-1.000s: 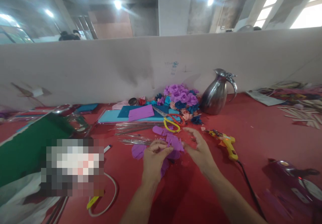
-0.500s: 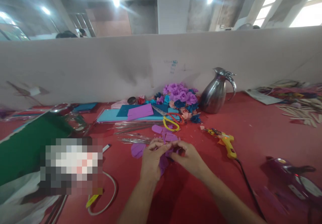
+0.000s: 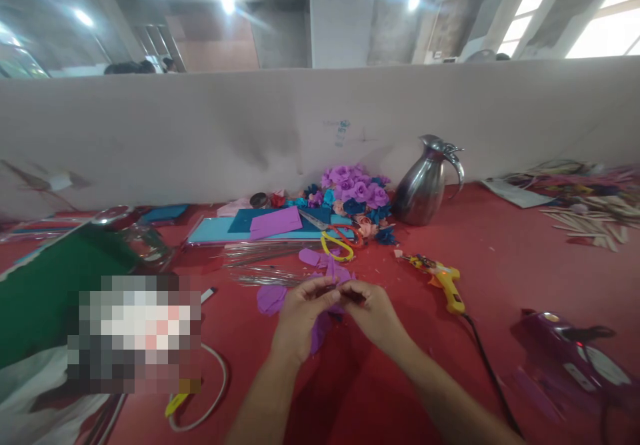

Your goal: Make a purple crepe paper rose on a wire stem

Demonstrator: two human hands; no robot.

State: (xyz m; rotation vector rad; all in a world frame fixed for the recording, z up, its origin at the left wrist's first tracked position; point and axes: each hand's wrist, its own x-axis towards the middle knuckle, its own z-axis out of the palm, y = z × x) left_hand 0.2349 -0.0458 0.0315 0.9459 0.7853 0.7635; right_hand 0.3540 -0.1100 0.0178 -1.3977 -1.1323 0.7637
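Observation:
My left hand (image 3: 300, 315) and my right hand (image 3: 371, 308) meet in the middle of the red table, fingers closed in a pinch. Between the fingertips is a purple paper petal (image 3: 334, 269), part of it standing up above them; the fingers cover the rest. Loose purple petals (image 3: 271, 299) lie left of my left hand, and more purple paper shows below and behind both hands. Just beyond lie scissors (image 3: 338, 247) with one yellow and one red handle. Bundled metal wires (image 3: 267, 275) rest behind my left hand.
A yellow glue gun (image 3: 447, 283) with a black cord lies to the right, near a purple device (image 3: 565, 341). At the back stand a steel jug (image 3: 423, 185) and a heap of paper flowers (image 3: 356, 188). Purple paper sheets (image 3: 275, 223) lie beside them. A green board (image 3: 65, 285) is left.
My hands have drawn closer together, with the fingertips now meeting at the purple petal. The whole view has shifted slightly, so things appear a little farther left.

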